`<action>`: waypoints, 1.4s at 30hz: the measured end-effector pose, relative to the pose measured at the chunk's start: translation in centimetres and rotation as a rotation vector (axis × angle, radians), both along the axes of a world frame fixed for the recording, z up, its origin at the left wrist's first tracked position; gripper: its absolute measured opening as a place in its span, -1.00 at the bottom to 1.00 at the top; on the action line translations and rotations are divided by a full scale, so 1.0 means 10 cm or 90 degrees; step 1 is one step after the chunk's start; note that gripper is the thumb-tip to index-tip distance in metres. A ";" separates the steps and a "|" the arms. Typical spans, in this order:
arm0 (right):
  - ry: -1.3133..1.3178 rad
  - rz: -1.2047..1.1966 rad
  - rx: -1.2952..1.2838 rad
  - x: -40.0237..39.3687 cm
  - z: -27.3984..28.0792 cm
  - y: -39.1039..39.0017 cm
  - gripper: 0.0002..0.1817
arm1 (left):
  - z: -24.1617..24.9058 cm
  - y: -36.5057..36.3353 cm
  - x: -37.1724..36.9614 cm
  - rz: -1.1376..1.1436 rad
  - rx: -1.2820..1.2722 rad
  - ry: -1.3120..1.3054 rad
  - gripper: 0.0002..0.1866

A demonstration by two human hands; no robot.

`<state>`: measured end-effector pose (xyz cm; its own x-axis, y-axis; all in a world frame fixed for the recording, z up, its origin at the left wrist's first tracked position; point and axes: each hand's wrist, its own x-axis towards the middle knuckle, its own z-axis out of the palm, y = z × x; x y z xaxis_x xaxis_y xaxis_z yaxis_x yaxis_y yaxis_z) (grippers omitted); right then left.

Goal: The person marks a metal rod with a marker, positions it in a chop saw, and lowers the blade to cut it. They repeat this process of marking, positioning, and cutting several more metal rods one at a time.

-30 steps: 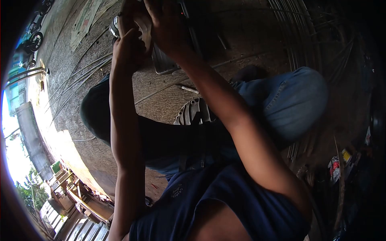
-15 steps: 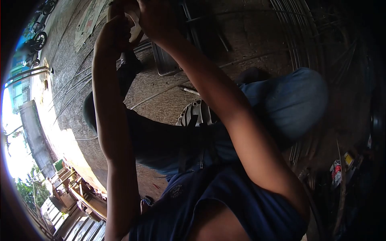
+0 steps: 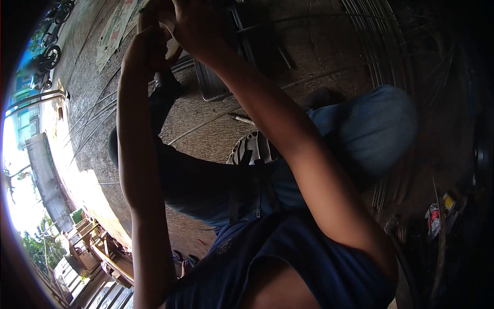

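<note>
Both my hands are raised together at the top edge of the view, partly cut off and in shadow. My left hand [image 3: 153,49] has its fingers curled in around a pale, curved band [image 3: 168,27]. Close against the other side of that band is my right hand [image 3: 198,28], bent at the wrist, its fingers mostly hidden in the dark. I cannot tell what kind of thing the band is. Below the hands, a black tray-like frame [image 3: 212,92] lies on the rough floor near my foot.
Long thin rods [image 3: 375,46] lie bundled at the upper right, and more cross the floor. A ribbed grey piece [image 3: 252,149] sits by my bent leg [image 3: 360,134]. Wooden furniture [image 3: 85,242] stands lower left; motorbikes [image 3: 51,56] are parked beyond. A red-and-white packet [image 3: 433,219] lies right.
The view has shifted slightly. Both hands stay together at the top around the pale band, with hardly any change in their hold.
</note>
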<state>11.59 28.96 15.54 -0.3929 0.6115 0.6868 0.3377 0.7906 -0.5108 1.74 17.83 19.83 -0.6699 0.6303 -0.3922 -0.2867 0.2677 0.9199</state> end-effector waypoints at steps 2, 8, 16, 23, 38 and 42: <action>0.000 0.003 -0.003 0.00 -0.01 -0.01 -0.35 | 0.03 -0.01 0.01 0.001 -0.006 -0.009 -0.89; 0.002 0.001 -0.009 0.01 0.02 0.00 -0.35 | 0.01 -0.01 -0.05 -0.013 -0.031 -0.025 -0.90; 0.004 0.002 -0.011 0.00 0.04 0.01 -0.35 | 0.06 0.01 0.02 0.041 -0.029 -0.042 -0.90; 0.001 0.002 -0.009 0.01 0.04 0.03 -0.35 | 0.07 0.01 0.01 0.017 -0.007 -0.046 -0.91; 0.006 0.013 0.002 0.13 -0.02 -0.04 -0.36 | -0.05 -0.03 0.04 0.023 -0.037 -0.025 -0.89; 0.002 0.017 0.014 0.27 -0.10 -0.09 -0.36 | -0.17 -0.09 0.36 0.062 -0.072 -0.009 -0.80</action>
